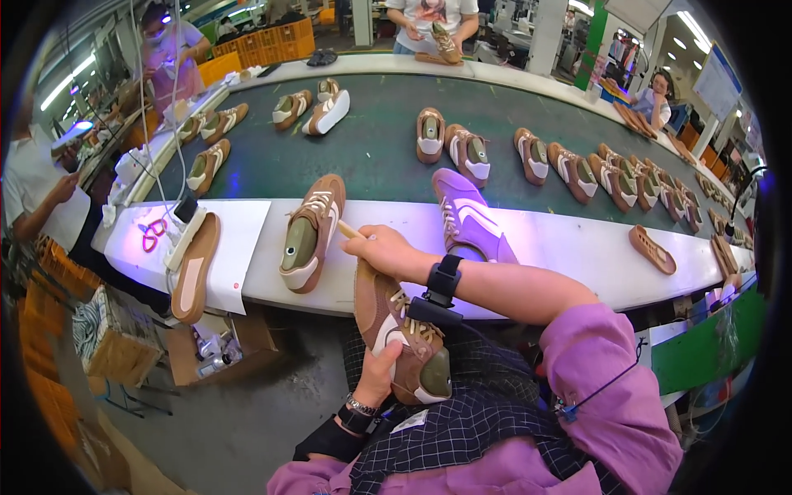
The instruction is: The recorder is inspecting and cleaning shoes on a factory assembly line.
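Purple sleeve (615,367) foremost, the right hand (386,250) closes its fingers round a tan stick (350,231) by the toe of the brown shoe (382,319), which the left hand (377,375) clamps over the checked apron (483,433), though a slackened grip could let it drop.

A: Item one?
B: Shoe (398,326), single. Brown upper, white side piece, pale threaded laces, olive at the heel opening. Held tilted in the left hand (378,378), toe pointing away from the wearer, heel nearest.
A: Item two?
B: Stick-like tool (350,230), slim, tan. Gripped in the right hand (386,251); one end protrudes, remainder hidden.
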Motion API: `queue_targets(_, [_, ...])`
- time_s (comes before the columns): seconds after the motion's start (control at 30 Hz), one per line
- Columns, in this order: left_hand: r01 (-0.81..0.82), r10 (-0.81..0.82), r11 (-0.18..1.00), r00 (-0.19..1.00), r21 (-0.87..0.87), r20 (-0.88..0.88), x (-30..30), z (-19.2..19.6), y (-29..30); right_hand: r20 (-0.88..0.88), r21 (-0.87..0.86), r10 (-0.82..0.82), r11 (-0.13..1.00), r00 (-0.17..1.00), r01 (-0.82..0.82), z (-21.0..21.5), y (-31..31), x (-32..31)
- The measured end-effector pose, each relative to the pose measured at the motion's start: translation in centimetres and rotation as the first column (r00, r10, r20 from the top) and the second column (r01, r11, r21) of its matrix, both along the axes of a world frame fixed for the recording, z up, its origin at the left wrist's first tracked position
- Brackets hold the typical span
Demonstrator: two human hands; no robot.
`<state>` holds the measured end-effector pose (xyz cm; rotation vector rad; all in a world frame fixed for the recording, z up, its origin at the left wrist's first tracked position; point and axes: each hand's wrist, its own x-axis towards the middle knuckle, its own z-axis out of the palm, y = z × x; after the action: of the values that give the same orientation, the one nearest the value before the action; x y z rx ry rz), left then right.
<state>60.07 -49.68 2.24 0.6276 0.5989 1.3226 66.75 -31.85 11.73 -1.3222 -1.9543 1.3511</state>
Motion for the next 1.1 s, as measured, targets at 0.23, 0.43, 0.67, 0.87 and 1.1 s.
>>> queue_targets(0.23, [0.09,-0.09,0.996,0.996,0.008,0.009,0.3,-0.1,0.0,-0.116,-0.202,-0.124,0.974,0.986,0.099,1.8,-0.5,1.3])
queue_targets(0.43, [0.228,-0.221,0.97,0.972,-0.081,0.083,-0.8,0.8,0.5,-0.065,0.049,-0.069,0.996,0.996,0.072,0.2,-0.9,0.6])
queue_targets(0.67, [0.169,-0.169,0.983,0.986,-0.066,0.001,-0.3,-0.4,0.8,-0.187,0.113,0.035,0.993,0.982,-0.014,0.0,-0.6,0.3])
queue_targets(0.87, [0.288,-0.296,0.952,0.952,-0.109,-0.072,-0.7,-4.9,-0.5,-0.224,0.335,0.093,0.942,0.97,-0.013,-1.1,-0.9,1.1])
queue_targets(1.1, [0.299,-0.289,0.954,0.939,0.027,-0.185,0.0,-5.0,1.6,-0.288,0.055,0.125,0.992,0.949,-0.114,0.7,-0.6,1.7])
